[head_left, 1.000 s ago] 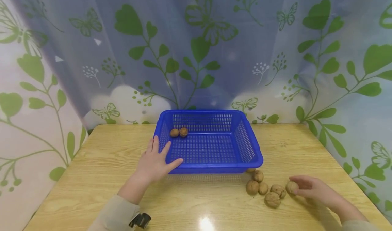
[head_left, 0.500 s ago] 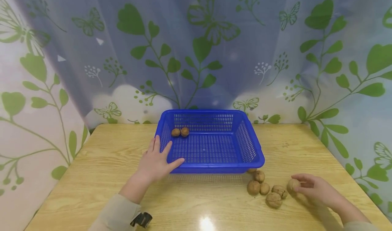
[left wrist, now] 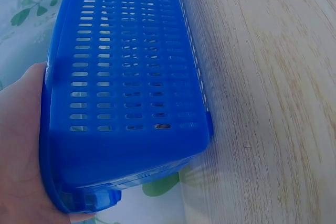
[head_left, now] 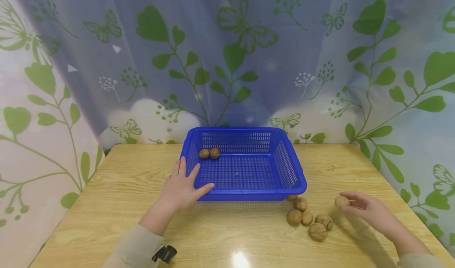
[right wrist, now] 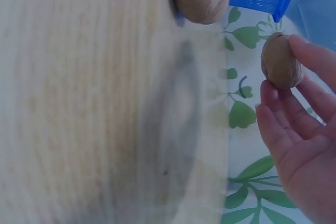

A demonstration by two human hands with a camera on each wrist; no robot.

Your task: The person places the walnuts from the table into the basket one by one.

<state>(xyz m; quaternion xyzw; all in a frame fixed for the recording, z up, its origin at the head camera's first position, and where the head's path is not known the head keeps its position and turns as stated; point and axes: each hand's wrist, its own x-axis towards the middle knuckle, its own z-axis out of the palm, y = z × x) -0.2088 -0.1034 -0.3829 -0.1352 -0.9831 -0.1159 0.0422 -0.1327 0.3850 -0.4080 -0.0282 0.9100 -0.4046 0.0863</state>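
My right hand [head_left: 373, 213] pinches a walnut [head_left: 341, 202] between thumb and fingertips, held above the table; the right wrist view shows the same walnut [right wrist: 282, 61] clear of the wood. On the front left corner of the blue plastic basket [head_left: 249, 191] rests my left hand [head_left: 179, 191], its fingers spread over the rim. Close up, the left wrist view has that hand [left wrist: 21, 140] against the basket's rim [left wrist: 47, 124]. Two walnuts [head_left: 209, 153] lie inside, at the back left. Several more walnuts [head_left: 317, 231] sit on the table by the basket's front right corner, one partly hidden under its edge.
The wooden table [head_left: 220, 232] extends around the basket. A patterned curtain [head_left: 249, 82] hangs behind it and along both sides. Beside the left sleeve is a black strap piece [head_left: 165, 254].
My right hand has lifted the walnut off the table, raising it slightly away from the other walnuts. My left hand and the basket have stayed in place.
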